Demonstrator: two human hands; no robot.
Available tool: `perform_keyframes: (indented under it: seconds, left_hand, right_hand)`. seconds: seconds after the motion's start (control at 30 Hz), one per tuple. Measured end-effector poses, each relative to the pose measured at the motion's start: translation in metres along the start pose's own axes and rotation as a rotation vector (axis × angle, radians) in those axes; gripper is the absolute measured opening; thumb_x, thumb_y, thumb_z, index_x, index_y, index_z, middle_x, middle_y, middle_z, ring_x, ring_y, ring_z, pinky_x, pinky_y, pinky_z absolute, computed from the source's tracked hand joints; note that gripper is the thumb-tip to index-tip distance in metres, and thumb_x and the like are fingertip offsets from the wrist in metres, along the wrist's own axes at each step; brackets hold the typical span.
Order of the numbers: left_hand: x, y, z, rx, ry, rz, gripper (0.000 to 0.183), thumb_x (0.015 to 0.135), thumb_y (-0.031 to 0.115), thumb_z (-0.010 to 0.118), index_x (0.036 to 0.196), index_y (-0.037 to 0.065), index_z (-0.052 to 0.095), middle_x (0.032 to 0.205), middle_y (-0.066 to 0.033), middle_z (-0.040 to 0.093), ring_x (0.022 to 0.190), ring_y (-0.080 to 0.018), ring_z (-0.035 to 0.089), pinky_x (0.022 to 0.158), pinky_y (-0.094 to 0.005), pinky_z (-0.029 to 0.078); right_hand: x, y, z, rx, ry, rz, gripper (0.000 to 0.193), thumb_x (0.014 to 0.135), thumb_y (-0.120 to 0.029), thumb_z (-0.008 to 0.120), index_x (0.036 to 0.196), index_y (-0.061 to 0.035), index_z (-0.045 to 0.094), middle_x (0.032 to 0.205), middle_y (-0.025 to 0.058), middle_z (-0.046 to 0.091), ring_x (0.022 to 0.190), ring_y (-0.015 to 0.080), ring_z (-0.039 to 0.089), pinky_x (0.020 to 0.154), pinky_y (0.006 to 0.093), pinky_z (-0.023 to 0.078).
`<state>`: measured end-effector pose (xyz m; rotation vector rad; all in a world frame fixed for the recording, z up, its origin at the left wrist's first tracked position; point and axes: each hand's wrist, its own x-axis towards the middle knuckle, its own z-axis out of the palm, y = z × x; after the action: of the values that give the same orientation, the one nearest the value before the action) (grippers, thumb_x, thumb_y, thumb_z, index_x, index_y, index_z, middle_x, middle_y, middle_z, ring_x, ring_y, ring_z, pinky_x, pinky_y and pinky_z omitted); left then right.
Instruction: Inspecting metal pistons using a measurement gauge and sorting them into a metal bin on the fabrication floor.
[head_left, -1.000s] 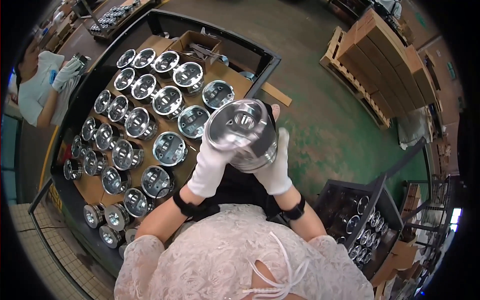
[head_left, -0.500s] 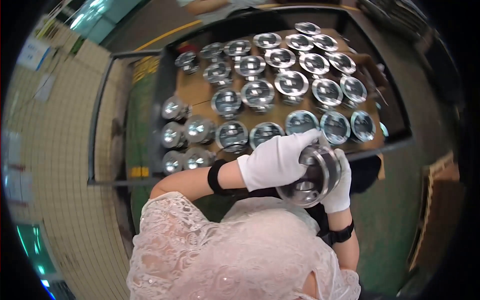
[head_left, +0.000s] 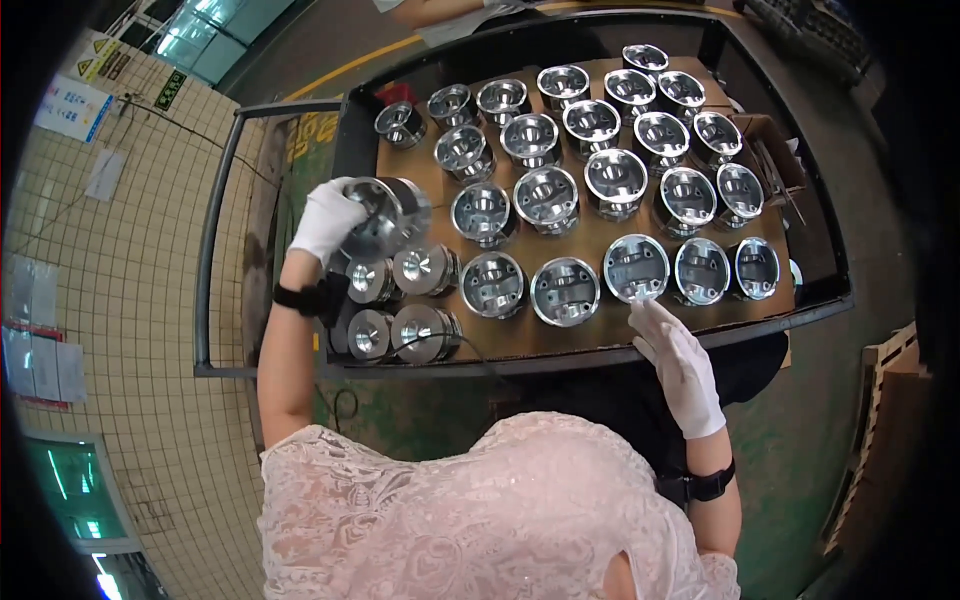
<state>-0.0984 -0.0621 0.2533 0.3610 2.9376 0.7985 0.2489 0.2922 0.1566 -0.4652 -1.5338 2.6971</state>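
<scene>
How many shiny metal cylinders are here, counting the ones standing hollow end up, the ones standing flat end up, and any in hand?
Hollow-end-up cylinders: 22
Flat-end-up cylinders: 4 plainly visible
Held cylinder, in the left hand: 1
Total visible: 27; the held one may hide more.

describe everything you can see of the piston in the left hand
The piston is a short, silvery cylinder that looks like polished metal, with a darker patch on its side. It is somewhat blurred, so fine details are unclear. It is tilted, its hollow end partly visible, and gripped at its left side by the gloved left hand. It appears at the left end of the black cart, just beyond some flat-topped pistons; whether it touches them cannot be told.
</scene>
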Motion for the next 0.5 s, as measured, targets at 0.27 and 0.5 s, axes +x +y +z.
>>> perform_keyframes:
  seconds: [0.27, 0.5]
  left_hand:
    - [0.172, -0.099, 0.040, 0.363, -0.098, 0.064, 0.042, 0.074, 0.014, 0.068, 0.115, 0.007, 0.076, 0.108, -0.0234, 0.074, 0.105, -0.0386, 0.072, 0.091, -0.0407, 0.057]
    - [0.242, -0.128, 0.125, 0.613, -0.420, 0.024, 0.050, 0.073, 0.017, 0.071, 0.123, 0.012, 0.074, 0.118, -0.0206, 0.073, 0.113, -0.0362, 0.070, 0.100, -0.0392, 0.055]
  right_hand:
    - [0.008, -0.002, -0.002, -0.028, 0.195, 0.080, 0.050, 0.105, -0.024, 0.055, 0.148, 0.0017, 0.052, 0.149, 0.0141, 0.057, 0.140, 0.0239, 0.051, 0.116, 0.0395, 0.039]
    - [0.009, -0.004, 0.000, -0.057, 0.326, 0.118, 0.048, 0.103, -0.024, 0.058, 0.144, 0.0020, 0.056, 0.145, 0.0138, 0.060, 0.136, 0.0232, 0.055, 0.113, 0.0384, 0.042]
